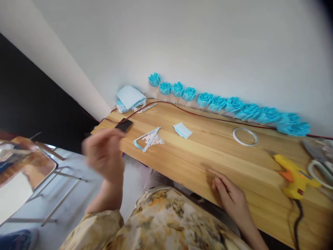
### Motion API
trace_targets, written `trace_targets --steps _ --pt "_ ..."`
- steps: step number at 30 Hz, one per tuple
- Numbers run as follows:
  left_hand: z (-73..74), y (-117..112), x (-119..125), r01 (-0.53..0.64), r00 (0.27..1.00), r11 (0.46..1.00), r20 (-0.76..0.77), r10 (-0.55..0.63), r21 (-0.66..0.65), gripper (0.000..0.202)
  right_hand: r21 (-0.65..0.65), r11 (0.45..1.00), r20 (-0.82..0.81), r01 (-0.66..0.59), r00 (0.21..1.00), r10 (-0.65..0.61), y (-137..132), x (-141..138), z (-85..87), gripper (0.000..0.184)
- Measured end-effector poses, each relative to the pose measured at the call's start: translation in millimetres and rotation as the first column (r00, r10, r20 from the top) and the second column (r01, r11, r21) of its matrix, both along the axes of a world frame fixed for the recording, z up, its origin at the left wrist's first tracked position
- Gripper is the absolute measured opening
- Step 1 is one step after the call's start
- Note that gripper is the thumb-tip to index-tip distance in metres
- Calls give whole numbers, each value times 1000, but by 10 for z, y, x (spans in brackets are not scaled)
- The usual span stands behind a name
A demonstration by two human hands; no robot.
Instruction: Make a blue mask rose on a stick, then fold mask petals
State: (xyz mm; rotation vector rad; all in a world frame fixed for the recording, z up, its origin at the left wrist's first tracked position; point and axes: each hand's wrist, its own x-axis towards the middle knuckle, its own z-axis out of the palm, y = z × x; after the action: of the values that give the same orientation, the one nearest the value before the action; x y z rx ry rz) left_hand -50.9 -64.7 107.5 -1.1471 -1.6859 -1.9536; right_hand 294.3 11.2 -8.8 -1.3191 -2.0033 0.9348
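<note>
Seen from above the person's own lap, a wooden bench [197, 163] runs from 10 o'clock to 4 o'clock across the frame, against a white wall.

At far left, the left hand [104, 156] is raised in the air just off the bench's near left corner. It is blurred, with the fingers half curled. Whether its grip holds anything cannot be told. A black phone [124, 125] lies flat on that corner, at 1 o'clock from the left hand and just past its fingertips. This hand is much the nearer of the two to the phone.

Further right on the bench lie white and blue paper scraps [149, 139], then a small folded blue sheet [182, 130].

The right hand [229, 194] rests palm down on the near edge, its grip open and empty, fingers pointing to 10 o'clock. The phone lies well apart from it in that direction.

To its right are a tape ring [245, 136] at 1 o'clock, a yellow glue gun [293, 175] at 3 o'clock, and scissors [321, 170] at the edge.

A row of blue paper roses [229, 104] lines the wall.
</note>
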Motion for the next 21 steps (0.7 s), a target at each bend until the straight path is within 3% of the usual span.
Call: trace_targets --steps 1,2,4,5,7,9,11,13,16,17,19,20,21 --pt "-69 143 104 139 979 982 -130 -156 -130 15 2 1000 -2 5 1000 -5 -7 -5 5 44" --pt "-153 306 195 281 906 902 -218 -362 -329 17 2 1000 -5 8 1000 -8 -13 -9 9 44" --pt "-351 658 325 407 679 657 -271 -683 -635 25 2 1000 -9 5 1000 -5 -23 -13 12 43" --pt "-453 830 361 395 586 578 -289 -757 -714 28 3 1000 -11 2 1000 -2 -28 -15 14 43" --pt "-636 1135 395 288 476 473 -304 -825 -833 35 2 1000 -14 0 1000 0 -34 -23 18 43" --pt "-761 1370 409 149 469 420 -311 -827 -895 40 -9 1000 -20 4 1000 -4 -39 -33 23 43" --pt "-820 1541 426 82 515 372 -280 -810 -925 38 -23 1000 -35 6 999 -6 -45 -40 26 43" --pt "-825 1662 453 96 569 328 -218 -793 -940 26 -39 999 -59 10 998 -12 -51 -37 21 42" --pt "-777 1770 506 154 618 317 -159 -770 -936 15 -105 992 -125 64 989 -77 -42 -21 3 42" --pt "-752 1787 526 229 644 320 -103 -758 -919 15 -143 986 -157 90 981 -113 -24 -18 0 42" --pt "-692 1790 571 545 651 277 191 -735 -791 14 -220 966 -244 136 951 -189 49 -33 13 45" --pt "-658 1779 597 728 576 233 391 -718 -645 16 -249 958 -295 141 931 -214 105 -54 33 47" --pt "-625 1761 627 868 447 182 568 -692 -461 20 -266 954 -351 138 908 -230 175 -86 64 51"
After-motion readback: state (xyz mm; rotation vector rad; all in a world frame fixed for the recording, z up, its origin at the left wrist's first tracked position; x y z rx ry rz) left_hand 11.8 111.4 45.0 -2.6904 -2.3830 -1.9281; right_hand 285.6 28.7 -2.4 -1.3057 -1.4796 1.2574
